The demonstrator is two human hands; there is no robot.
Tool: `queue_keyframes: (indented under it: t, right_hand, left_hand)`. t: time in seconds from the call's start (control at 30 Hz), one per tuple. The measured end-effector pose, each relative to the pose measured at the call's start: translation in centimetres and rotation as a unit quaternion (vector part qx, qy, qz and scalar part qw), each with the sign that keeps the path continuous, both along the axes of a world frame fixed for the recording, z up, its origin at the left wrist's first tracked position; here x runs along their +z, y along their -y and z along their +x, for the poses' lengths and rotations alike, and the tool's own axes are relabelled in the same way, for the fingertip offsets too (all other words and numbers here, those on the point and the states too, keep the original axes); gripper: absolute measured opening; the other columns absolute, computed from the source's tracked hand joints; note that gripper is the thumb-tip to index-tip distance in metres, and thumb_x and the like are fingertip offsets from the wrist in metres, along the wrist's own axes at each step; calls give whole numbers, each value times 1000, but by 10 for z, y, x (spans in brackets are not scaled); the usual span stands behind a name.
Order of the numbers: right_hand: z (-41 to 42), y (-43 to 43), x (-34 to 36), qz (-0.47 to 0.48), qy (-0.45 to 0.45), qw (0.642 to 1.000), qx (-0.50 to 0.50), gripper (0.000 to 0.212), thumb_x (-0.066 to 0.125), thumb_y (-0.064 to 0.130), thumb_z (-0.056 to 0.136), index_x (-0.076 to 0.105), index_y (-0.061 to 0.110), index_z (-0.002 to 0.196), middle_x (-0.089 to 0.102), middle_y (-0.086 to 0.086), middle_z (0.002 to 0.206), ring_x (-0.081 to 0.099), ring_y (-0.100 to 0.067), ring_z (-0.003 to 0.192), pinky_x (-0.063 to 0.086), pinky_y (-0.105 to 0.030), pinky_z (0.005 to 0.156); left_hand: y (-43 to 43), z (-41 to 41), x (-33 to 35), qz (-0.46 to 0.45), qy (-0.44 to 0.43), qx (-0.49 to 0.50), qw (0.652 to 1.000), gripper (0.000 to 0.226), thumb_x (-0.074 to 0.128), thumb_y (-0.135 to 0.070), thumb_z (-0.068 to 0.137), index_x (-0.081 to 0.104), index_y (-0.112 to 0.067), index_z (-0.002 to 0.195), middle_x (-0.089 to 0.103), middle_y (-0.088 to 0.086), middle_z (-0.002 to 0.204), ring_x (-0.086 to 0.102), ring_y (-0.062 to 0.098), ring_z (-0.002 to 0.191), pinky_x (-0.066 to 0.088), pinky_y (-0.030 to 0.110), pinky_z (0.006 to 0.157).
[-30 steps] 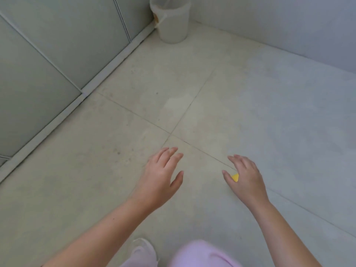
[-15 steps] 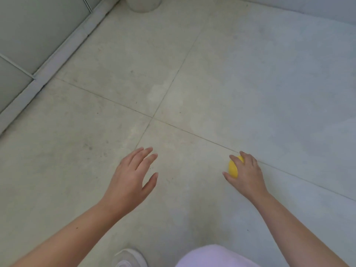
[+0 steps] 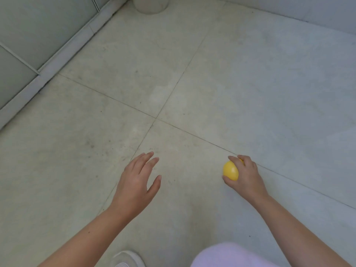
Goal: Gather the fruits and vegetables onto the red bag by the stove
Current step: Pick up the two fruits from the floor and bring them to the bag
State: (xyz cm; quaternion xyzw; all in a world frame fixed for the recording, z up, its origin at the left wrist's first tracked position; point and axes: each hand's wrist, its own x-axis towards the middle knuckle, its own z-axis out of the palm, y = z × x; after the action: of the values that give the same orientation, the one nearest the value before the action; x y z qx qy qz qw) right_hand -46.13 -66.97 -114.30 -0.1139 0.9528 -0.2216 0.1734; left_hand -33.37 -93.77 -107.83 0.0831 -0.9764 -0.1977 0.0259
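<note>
A yellow lemon (image 3: 230,170) sits in my right hand (image 3: 245,176), low over the tiled floor; my fingers and thumb curl round it. My left hand (image 3: 137,182) hovers to the left at about the same height, fingers spread and relaxed, holding nothing. The red bag and the stove are out of view.
A white bin (image 3: 151,4) stands at the top edge in the corner. Grey cabinet doors (image 3: 38,29) with a pale plinth run along the left. A wall (image 3: 308,8) closes the far right. My white shoe (image 3: 127,260) and pink-clad knee (image 3: 229,257) are at the bottom.
My right hand has closed round the lemon and turned it so more yellow shows. The view has dropped closer to the floor. My left hand stays open.
</note>
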Motion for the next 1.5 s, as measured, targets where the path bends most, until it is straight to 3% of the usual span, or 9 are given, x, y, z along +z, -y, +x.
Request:
queue_keyframes:
  t: [0.17, 0.33, 0.7, 0.93, 1.03, 1.2, 1.33, 1.5]
  right_hand:
    - [-2, 40, 26, -45, -15, 996, 73, 63, 77, 24, 67, 52, 16, 125, 44, -12, 126, 42, -32, 113, 41, -40, 87]
    - [0, 88, 54, -73, -9, 986, 146, 64, 77, 26, 68, 50, 19, 126, 43, -8, 126, 43, -27, 113, 39, -35, 91]
    - [60, 222, 80, -108, 18, 927, 360, 65, 74, 32, 70, 47, 24, 128, 41, -2, 127, 40, -20, 116, 34, -23, 87]
    - [121, 280, 77, -130, 56, 880, 454, 65, 74, 32, 70, 46, 25, 128, 40, -3, 128, 41, -21, 117, 38, -29, 92]
    - [143, 295, 74, -131, 66, 861, 486, 65, 75, 32, 70, 47, 25, 128, 41, -3, 127, 42, -21, 116, 39, -30, 91]
    - [179, 313, 64, -131, 96, 840, 517, 65, 75, 31, 70, 47, 23, 128, 42, -4, 125, 42, -22, 114, 36, -26, 91]
    - [205, 316, 59, -133, 117, 831, 527, 64, 74, 31, 71, 46, 24, 128, 42, -3, 125, 41, -22, 115, 36, -25, 88]
    - [225, 309, 59, -139, 142, 817, 540, 64, 74, 32, 71, 45, 26, 128, 42, -1, 124, 42, -20, 114, 38, -26, 88]
  left_hand:
    - [11, 19, -7, 1, -2, 37, 999, 46, 40, -39, 87, 58, -8, 116, 56, 10, 126, 49, 29, 117, 43, 42, 94]
    - [36, 52, -7, -24, -16, 29, 999, 51, 25, -45, 95, 55, -9, 115, 57, 12, 124, 49, 29, 116, 34, 34, 96]
    - [76, 165, -22, -56, -5, 195, 979, 45, 24, -42, 96, 49, -11, 117, 59, 14, 122, 45, 29, 116, 36, 40, 93]
    - [78, 239, -33, -31, 4, 340, 940, 52, 26, -44, 95, 56, -6, 113, 58, 17, 121, 46, 30, 114, 35, 38, 93]
    - [73, 262, -39, -27, 16, 391, 920, 44, 40, -38, 89, 56, -6, 114, 58, 17, 122, 43, 29, 116, 32, 38, 95]
    - [67, 301, -51, -8, 77, 506, 859, 52, 43, -41, 78, 60, -5, 112, 58, 17, 122, 44, 34, 116, 30, 39, 97]
    - [64, 324, -58, 6, 125, 548, 827, 60, 40, -45, 73, 62, -4, 111, 58, 20, 122, 51, 41, 113, 40, 49, 94]
    - [56, 348, -70, 42, 148, 589, 793, 74, 39, -56, 67, 58, -6, 118, 52, 18, 129, 43, 40, 121, 34, 50, 99]
